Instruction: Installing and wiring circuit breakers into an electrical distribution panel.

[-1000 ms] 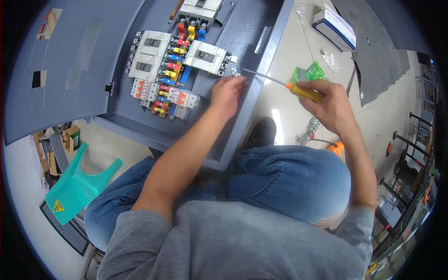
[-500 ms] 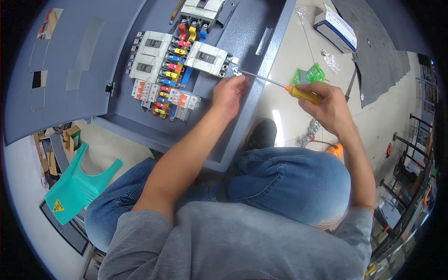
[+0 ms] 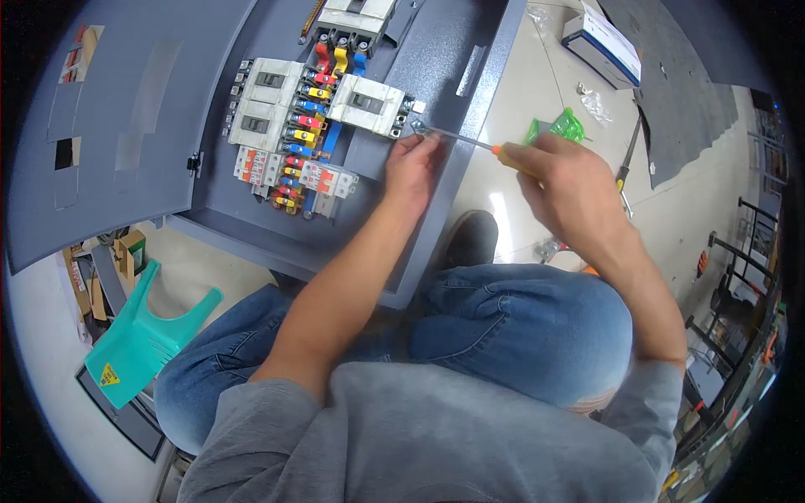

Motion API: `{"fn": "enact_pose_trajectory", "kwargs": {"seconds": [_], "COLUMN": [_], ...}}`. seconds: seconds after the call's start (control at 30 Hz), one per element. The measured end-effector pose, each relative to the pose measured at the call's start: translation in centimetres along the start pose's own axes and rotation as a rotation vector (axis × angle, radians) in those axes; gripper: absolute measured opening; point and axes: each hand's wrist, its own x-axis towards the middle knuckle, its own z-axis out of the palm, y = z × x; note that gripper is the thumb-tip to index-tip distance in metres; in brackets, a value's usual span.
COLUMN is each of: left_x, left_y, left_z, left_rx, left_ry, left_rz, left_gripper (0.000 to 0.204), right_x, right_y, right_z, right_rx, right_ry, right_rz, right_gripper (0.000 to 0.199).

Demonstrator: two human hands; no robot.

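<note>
My right hand point(image 3: 574, 189) is closed around the yellow handle of a screwdriver point(image 3: 511, 160). Its thin metal shaft points left, and the tip meets a small shiny metal piece point(image 3: 418, 126) just off the end of a white circuit breaker point(image 3: 366, 106). Right below that tip, my left hand point(image 3: 409, 172) has its fingertips pinched together. What lies between those fingers is too small to make out. Both hands are over the right part of a grey electrical cabinet point(image 3: 453, 180). Red, yellow and blue busbar pieces point(image 3: 307, 121) run between the breakers.
The cabinet's door point(image 3: 126, 151) stands open at the left. On the floor to the right lie a white and blue box point(image 3: 602, 50), a green plastic package point(image 3: 568, 126) and a long dark tool point(image 3: 629, 155). A turquoise plastic stool point(image 3: 142, 344) stands at lower left.
My right hand has moved left and slightly down along with the screwdriver, now covering more of its handle. The left hand stays near the same spot beside the breaker.
</note>
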Motion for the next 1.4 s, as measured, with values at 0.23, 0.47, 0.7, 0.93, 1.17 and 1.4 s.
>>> {"fn": "enact_pose_trajectory", "kwargs": {"seconds": [0.23,0.47,0.7,0.93,1.17,1.4], "left_x": [1.0,1.3,0.7,1.2,2.0,1.6], "left_y": [-0.5,-0.1,0.2,0.2,0.0,0.1], "left_z": [0.4,0.9,1.1,1.2,0.9,0.5], "left_rx": [-0.207,-0.301,-0.342,-0.270,-0.207,-0.154], "left_ry": [0.042,0.025,-0.069,-0.143,0.042,0.082], "left_rz": [-0.013,0.005,0.004,0.050,-0.051,-0.058], "left_gripper": [0.013,0.018,0.022,0.024,0.022,0.022], "right_x": [1.1,1.8,5.4,10.2,11.6,11.6], "right_y": [1.5,1.6,-4.3,-8.0,-7.1,-7.5], "right_z": [0.4,0.7,-3.0,-4.8,-7.1,-6.7], "right_rx": [-0.009,-0.005,-0.350,-0.220,-0.307,-0.195], "right_ry": [0.016,0.103,-0.165,-0.269,-0.026,-0.070], "right_rz": [-0.110,-0.180,-0.307,-0.446,-0.554,-0.367], "right_gripper": [0.029,0.028,0.020,0.031,0.025,0.021]}}
